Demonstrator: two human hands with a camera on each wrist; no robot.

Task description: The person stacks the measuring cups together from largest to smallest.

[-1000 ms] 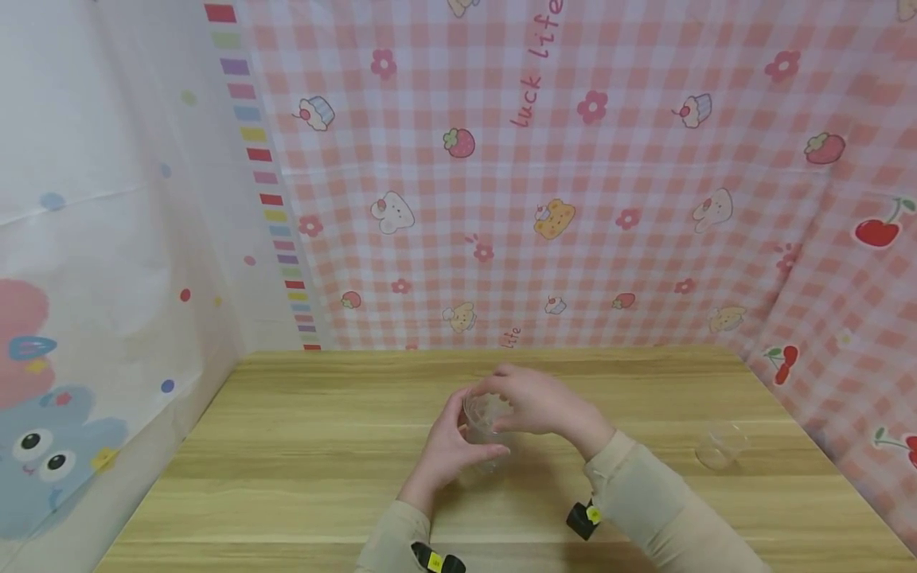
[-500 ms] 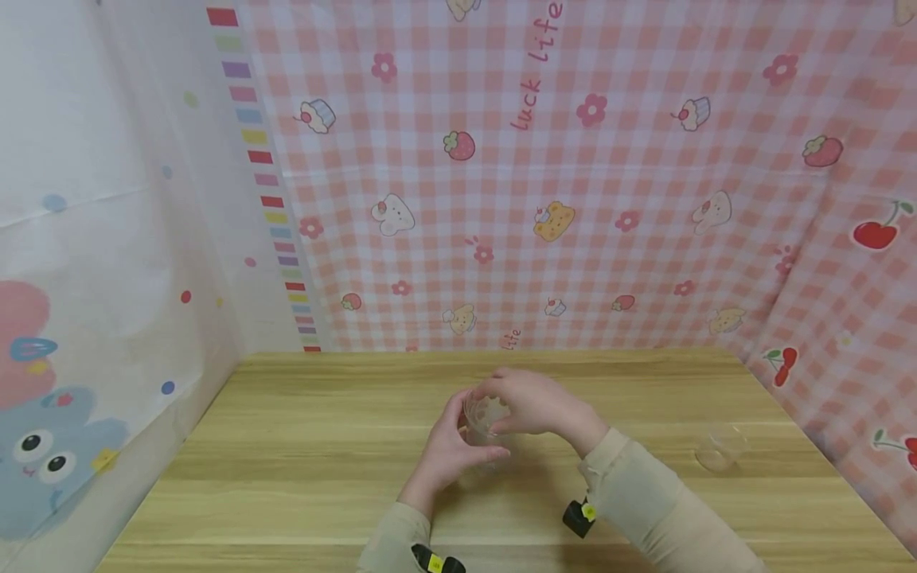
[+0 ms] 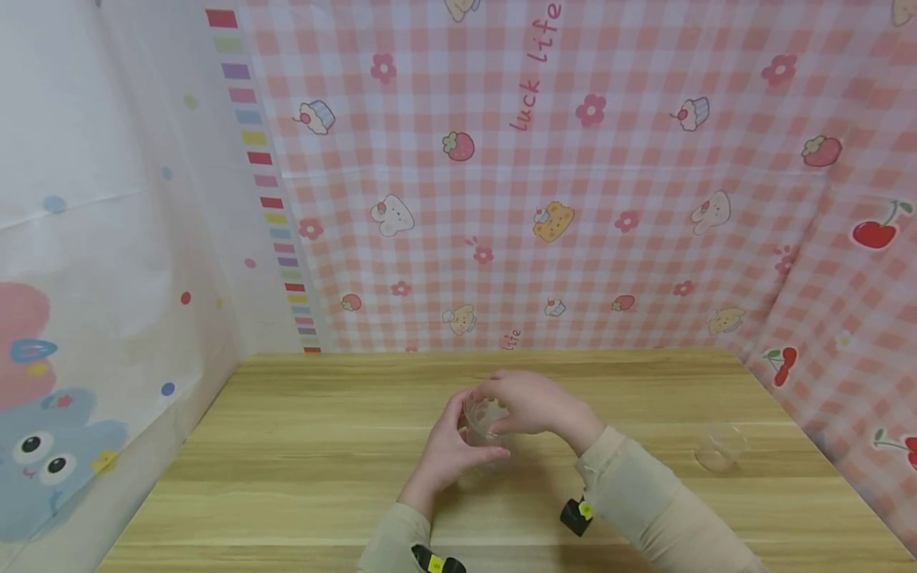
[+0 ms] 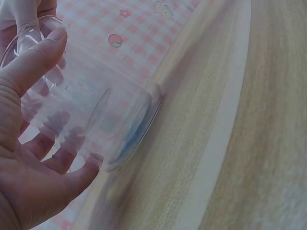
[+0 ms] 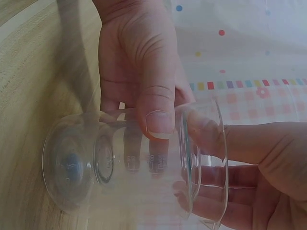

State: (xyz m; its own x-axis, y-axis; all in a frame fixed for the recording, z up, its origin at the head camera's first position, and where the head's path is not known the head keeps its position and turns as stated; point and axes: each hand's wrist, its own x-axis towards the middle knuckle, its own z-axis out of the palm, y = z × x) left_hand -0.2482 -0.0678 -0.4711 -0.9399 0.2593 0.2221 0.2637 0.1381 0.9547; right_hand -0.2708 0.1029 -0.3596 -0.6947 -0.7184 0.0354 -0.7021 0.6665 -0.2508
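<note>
Two clear beakers stand nested near the middle of the table, a smaller one inside a wider one; printed graduations show through the wall. In the right wrist view, the outer beaker (image 5: 72, 143) has its base on the wood, and the inner beaker (image 5: 104, 160) has its bottom raised above that base. My left hand (image 3: 446, 455) wraps thumb and fingers round the outer wall. From above, my right hand (image 3: 542, 404) grips the upper rim, thumb on the near side and fingers beyond. The left wrist view shows my left thumb (image 4: 41, 60) across the glass.
Another clear glass vessel (image 3: 719, 448) stands apart on the right side of the wooden table (image 3: 322, 477). A pink checked cloth (image 3: 430, 263) hangs behind the table, and a white printed cloth (image 3: 107, 263) hangs on the left.
My right hand and forearm have shifted very slightly left and down. The left hand keeps its hold, and the nested beakers look almost unmoved.
</note>
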